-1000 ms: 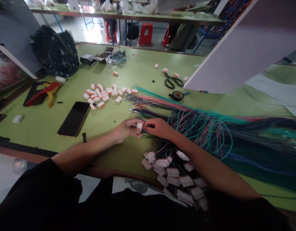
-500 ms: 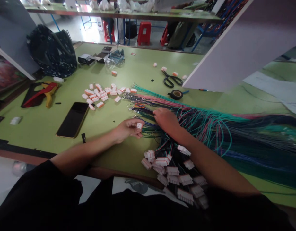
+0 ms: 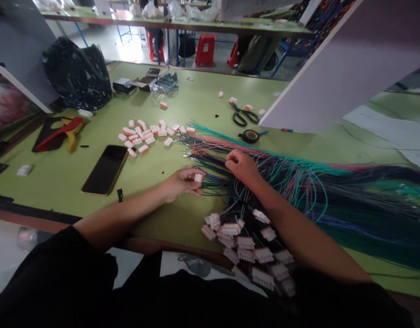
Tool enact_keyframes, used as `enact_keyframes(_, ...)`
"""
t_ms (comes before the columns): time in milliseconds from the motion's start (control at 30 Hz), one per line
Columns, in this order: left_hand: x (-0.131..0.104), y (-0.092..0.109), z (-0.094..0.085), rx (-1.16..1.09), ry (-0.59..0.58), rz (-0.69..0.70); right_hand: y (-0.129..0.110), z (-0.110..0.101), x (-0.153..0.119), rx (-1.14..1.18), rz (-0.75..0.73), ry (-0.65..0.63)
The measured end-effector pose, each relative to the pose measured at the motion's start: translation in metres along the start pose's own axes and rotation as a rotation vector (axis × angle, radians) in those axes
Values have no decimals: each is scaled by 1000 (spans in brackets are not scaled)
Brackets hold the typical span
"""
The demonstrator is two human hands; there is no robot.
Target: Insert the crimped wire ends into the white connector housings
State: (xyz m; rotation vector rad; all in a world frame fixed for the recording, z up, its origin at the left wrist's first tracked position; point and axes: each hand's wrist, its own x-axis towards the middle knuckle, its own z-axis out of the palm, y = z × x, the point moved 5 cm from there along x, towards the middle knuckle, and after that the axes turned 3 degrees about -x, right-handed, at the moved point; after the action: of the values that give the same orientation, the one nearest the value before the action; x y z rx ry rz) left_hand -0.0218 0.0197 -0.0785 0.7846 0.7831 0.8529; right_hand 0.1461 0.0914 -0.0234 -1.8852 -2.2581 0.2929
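Between the thumb and fingers of my left hand (image 3: 178, 185) is a small white connector housing (image 3: 198, 178), held just left of the wires. My right hand (image 3: 243, 167) is closed, thumb and fingertips pinched together over the dark strands of the wire bundle (image 3: 295, 166); whatever is in the pinch is too small to make out. Bare terminal ends of the wires fan out to the left, beyond my hands. Closer to my body, below my right forearm, lies a cluster of white connectors with wires fitted (image 3: 246, 242).
Loose white-and-orange connectors (image 3: 141, 133) are piled left of the wire ends, near a phone (image 3: 105, 170). A red-and-yellow tool (image 3: 64, 132) lies far left. Black scissors (image 3: 242, 115) and a tape roll (image 3: 248, 135) sit behind the wires, beside a slanted white panel (image 3: 319, 77).
My right hand has shifted a little to the right over the wires, its fingers curling tighter. The left hand keeps its place with the connector housing. The camera view has moved slightly.
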Motion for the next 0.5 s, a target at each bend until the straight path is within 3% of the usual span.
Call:
enact_keyframes(100,0,0,-1,-13,-7,-8,-4,-1,-1,139,-111,-22)
enact_keyframes(167,1,0,-1,-18,-12,-11,-9,-2,-4,51,-178,-44)
enact_keyframes(267,1,0,-2,-17,-9,-10,-3,-14,-5,-167,-35,55)
enact_keyframes(333,1,0,-2,-14,-6,-10,2,-23,-6,-139,34,117)
enact_keyframes(400,1,0,-2,-18,-8,-3,-5,-24,-8,77,-76,53)
enact_keyframes(500,1,1,-1,-33,-11,4,-28,-18,-20,377,-366,-86)
